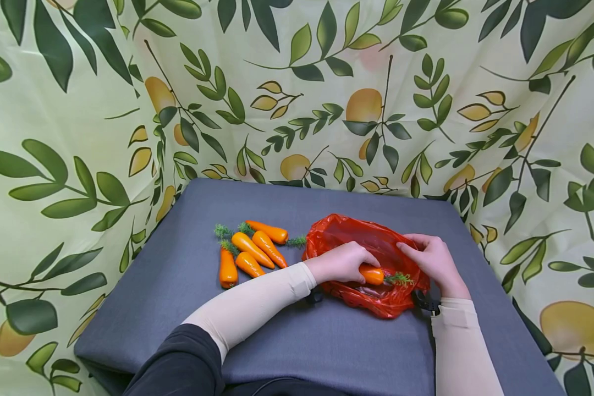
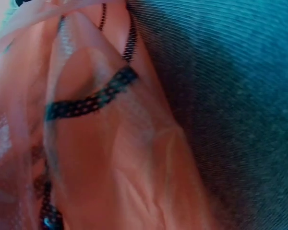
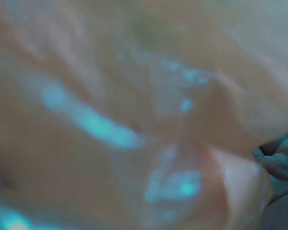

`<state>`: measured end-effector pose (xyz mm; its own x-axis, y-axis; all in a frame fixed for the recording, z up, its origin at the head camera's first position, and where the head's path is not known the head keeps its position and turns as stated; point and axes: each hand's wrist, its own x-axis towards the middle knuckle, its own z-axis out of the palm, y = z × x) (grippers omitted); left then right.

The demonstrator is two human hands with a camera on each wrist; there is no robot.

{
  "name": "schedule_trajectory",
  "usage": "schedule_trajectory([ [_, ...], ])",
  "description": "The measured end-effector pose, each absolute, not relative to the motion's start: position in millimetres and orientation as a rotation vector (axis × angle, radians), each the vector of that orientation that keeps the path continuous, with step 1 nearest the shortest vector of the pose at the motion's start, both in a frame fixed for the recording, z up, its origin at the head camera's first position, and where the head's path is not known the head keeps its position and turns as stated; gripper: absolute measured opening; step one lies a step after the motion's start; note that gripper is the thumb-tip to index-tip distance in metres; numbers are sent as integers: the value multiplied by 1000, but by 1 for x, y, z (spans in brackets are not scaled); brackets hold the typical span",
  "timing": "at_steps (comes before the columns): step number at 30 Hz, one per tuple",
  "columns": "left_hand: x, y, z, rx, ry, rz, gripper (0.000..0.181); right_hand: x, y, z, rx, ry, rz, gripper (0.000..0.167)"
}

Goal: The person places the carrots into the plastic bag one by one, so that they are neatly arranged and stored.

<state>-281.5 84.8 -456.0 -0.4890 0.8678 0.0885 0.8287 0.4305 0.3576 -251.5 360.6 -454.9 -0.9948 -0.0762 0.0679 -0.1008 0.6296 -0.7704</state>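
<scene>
An orange carrot (image 1: 372,274) was held within the mouth of the red plastic bag (image 1: 361,236), and the step in hand was judged to be its handling at that opening; whether it was being put in or taken out could not be told. The carrot's body was gripped by the left hand (image 1: 345,262), its fingers curled closely round it. At the bag's right rim, the film seemed to be lightly pinched by the right hand (image 1: 434,263), its thumb and fingers nearly together; how firmly could not be told. For good work, the rim should be kept lifted and spread, the carrot kept low and clear of the folds, and the grip loosened only once it was well supported, since such thin film could easily be caught or dragged.

The held carrot was seen to be bright orange and glossy, its feathery green tuft (image 1: 400,279) turned towards the bag's right side and its other end hidden by the hand. The bag was thin, shiny and crumpled, with dark speckled bands shown in the left wrist view. Left of the bag, five similar carrots (image 1: 252,250) were clustered on the grey counter (image 1: 257,198).
</scene>
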Motion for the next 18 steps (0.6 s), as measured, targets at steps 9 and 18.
schedule_trajectory([
  [9,-286,84,-464,1529,2528,556,36,-251,360,-454,152,-2811,1342,53],
  [18,-289,83,-467,1496,2508,580,38,-251,360,-454,157,-2811,1344,52],
])
